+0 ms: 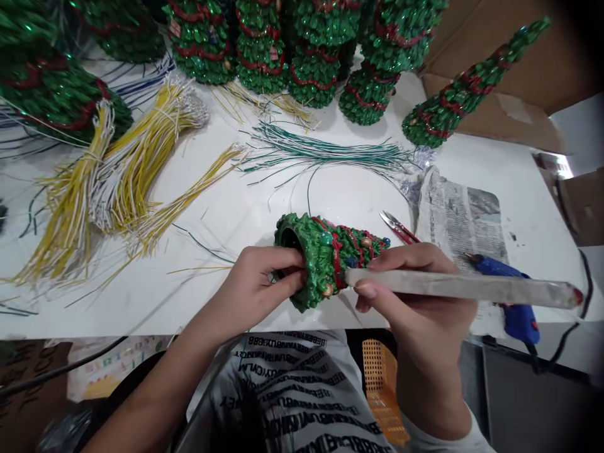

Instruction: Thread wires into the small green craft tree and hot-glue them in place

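A green Christmas tree figurine [325, 258] with red garlands and small baubles lies on its side before me, its hollow base facing left. My left hand [264, 277] reaches into that opening with thumb and forefinger close together; the fingertips and whatever they pinch are hidden inside. A long pale stick [453, 286] with a reddish end is gripped in my right hand [419, 296]. Its near end meets the tree's side by the red garland. Thin green and yellow wires [207, 251] trail on the table left of the base.
On the white table [226, 220] lie yellow-and-white wire bundles [136, 157] and a green wire bundle [325, 151]. More tree figurines [264, 50] stand behind. Red-handled snips [399, 228], newspaper [457, 214] and a blue glue gun [512, 289] with a black cord are at right.
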Motion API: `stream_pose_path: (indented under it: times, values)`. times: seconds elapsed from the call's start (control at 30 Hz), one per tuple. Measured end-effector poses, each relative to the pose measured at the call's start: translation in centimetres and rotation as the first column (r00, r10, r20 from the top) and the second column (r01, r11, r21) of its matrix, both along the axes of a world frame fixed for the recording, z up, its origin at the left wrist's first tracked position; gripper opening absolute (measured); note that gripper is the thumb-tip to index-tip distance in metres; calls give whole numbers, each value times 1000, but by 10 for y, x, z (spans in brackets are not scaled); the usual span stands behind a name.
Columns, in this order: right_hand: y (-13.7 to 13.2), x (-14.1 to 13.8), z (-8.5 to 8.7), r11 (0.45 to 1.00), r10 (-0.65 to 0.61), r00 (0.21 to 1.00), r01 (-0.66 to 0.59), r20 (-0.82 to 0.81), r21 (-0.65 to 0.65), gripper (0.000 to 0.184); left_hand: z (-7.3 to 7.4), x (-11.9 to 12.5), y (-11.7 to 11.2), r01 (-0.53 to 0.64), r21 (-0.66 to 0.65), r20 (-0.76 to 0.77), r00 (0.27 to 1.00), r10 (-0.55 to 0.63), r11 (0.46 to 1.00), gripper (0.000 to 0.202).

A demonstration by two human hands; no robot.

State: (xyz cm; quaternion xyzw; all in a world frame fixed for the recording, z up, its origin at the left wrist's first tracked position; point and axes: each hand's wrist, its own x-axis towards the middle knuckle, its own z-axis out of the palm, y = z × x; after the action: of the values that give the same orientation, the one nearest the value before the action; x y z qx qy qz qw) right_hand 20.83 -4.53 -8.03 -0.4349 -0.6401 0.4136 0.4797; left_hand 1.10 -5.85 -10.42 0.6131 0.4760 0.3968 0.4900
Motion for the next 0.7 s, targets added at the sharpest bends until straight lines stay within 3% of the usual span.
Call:
stream_pose_path:
  times: [0.13, 0.2, 0.47, 0.7]
  values:
    - [10, -6, 1, 986, -104, 993, 110, -53, 128, 30, 1, 2, -1, -34, 54, -54, 998, 37, 998, 23]
    - [15, -13, 0, 979, -88, 990, 106, -111, 173, 37, 1, 3, -2, -47, 57, -67, 996, 51, 997, 23]
    - [25, -36, -5, 975, -3, 979, 49, -206, 218, 33, 4, 5, -4, -41, 121, -138, 989, 58, 992, 29]
    - [26, -38, -6, 965, -90, 980, 130, -179, 226, 32, 6, 5, -3, -35, 76, -176, 983, 48, 997, 32]
